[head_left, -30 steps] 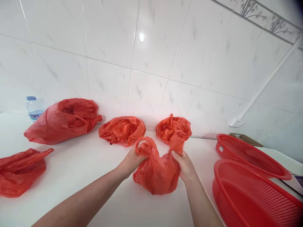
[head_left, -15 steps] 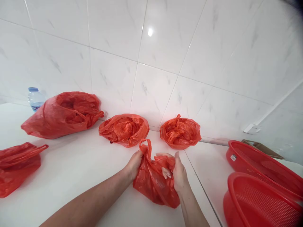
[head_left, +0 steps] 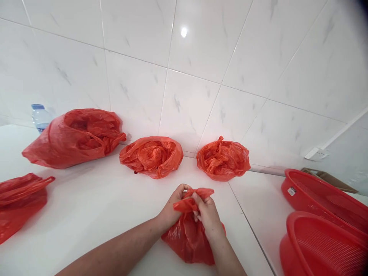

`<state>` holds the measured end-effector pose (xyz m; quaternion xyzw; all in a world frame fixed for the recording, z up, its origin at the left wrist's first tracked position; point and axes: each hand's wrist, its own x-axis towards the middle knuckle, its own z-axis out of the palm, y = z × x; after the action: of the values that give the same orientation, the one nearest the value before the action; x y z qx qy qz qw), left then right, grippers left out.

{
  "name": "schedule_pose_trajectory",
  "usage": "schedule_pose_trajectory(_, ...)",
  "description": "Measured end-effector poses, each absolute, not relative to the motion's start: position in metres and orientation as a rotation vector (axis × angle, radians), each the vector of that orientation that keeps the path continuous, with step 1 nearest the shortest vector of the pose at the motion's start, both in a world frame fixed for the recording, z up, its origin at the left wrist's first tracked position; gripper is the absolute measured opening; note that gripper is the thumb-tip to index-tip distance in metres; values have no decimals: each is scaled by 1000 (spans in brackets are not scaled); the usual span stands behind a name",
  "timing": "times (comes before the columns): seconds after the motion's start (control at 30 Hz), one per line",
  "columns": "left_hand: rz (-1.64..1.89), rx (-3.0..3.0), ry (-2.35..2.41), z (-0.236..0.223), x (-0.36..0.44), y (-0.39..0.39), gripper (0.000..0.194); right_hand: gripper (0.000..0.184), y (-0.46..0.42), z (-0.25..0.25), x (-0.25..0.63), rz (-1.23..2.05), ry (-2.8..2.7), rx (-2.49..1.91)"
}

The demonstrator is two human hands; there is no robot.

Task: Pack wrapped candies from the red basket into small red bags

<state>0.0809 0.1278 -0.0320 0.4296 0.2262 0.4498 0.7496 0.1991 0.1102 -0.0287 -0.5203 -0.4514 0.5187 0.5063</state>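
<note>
A red plastic bag (head_left: 189, 237) rests on the white table in front of me, its top gathered between my two hands. My left hand (head_left: 174, 207) is closed on the left side of the bunched neck. On the other side my right hand (head_left: 205, 212) pinches the plastic, the thumb lying on top. Loose ends of the bag stick out left and right above the fingers. What the bag holds is hidden. Beyond my hands stand two round bundles of red plastic bags, a left bundle (head_left: 152, 157) and a right bundle (head_left: 222, 161), against the wall.
A large stuffed red bag (head_left: 71, 140) lies at the back left before a water bottle (head_left: 40, 119). Another red bag (head_left: 23, 203) sits at the left edge. Two red plastic baskets, one behind (head_left: 324, 195) and one in front (head_left: 299, 245), stand at the right. A tiled wall closes the back.
Both hands have come together over the bag and drawn its top into a tight neck. The upright handle loop and spread opening are now bunched between the fingers.
</note>
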Motion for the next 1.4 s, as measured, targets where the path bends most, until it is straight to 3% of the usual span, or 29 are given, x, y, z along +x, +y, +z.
schedule_pose_trajectory(0.17, 1047, 1236, 495, -30, 74, 116, 75, 35, 112, -26, 201, 1043, -1016, -1347)
schedule_pose_trajectory(0.2, 1045, 1242, 518, -29, 74, 115, 74, 35, 110, -25, 201, 1017, -1064, -1367)
schedule_pose_trajectory(0.3, 984, 1088, 560, -27, 75, 116, 46, 31, 103, -20, 200, 1124, -1208, -1282)
schedule_pose_trajectory(0.5, 943, 1039, 570, -23, 74, 123, 41, 56, 96, -14, 214, 1489, -1099, -988)
schedule_pose_trajectory(0.63, 1043, 1148, 656, -25, 72, 126, 37, 26, 99, -13, 216, 1329, -1284, -1128)
schedule_pose_trajectory(0.8, 1145, 1205, 701, -25, 70, 125, 32, 32, 103, -11, 211, 979, -1361, -1343)
schedule_pose_trajectory(1.03, 1249, 1617, 739, -22, 68, 114, 33, 12, 106, -17, 216, 717, -1505, -1482)
schedule_pose_trajectory(1.4, 1213, 1881, 716, -36, 69, 116, 35, 12, 110, -21, 223, 1171, -1203, -1231)
